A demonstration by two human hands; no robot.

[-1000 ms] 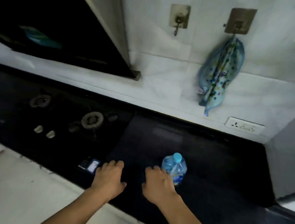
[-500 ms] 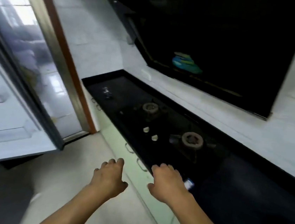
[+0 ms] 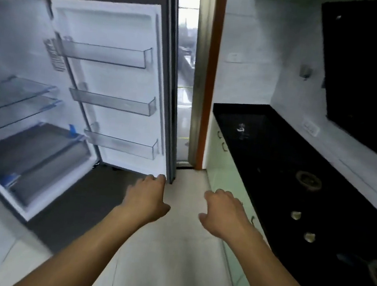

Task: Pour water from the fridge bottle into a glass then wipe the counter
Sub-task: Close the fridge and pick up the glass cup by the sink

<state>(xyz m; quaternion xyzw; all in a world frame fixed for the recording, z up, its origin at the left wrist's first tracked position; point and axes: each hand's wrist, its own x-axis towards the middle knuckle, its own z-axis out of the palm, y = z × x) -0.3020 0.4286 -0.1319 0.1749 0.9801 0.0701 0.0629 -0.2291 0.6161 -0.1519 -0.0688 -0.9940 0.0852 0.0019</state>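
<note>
Reaching forward over a pale tiled floor [image 3: 171,246], a person's two bare hands hang between an open fridge and a glossy black desk [image 3: 275,157]. The left hand [image 3: 146,199] is palm down, its fingers [image 3: 161,178] loosely spread and released, the tips at the lower corner of the fridge door [image 3: 110,82]; whether they touch that edge cannot be told. The right hand [image 3: 222,212] is also palm down, relaxed and grasping nothing, just beside the pale green cabinet fronts [image 3: 224,170] under the desk.

The door stands wide, its inner face smooth white plastic carrying three clear rectangular bins [image 3: 114,102], all bare. Inside the fridge body [image 3: 17,52], two glass shelves [image 3: 19,95] with blue trim sit above a grey drawer [image 3: 33,155].

Set into the polished desk, two round burners [image 3: 307,180] and two small pale knobs [image 3: 295,215] show. A small glinting object [image 3: 241,128] rests far down the desk, too blurred to identify. A white wall socket [image 3: 310,128] sits on the marbled backsplash below a dark angled hood [image 3: 367,69].

The fridge bottle shows nowhere in this view, and no writing is legible.
</note>
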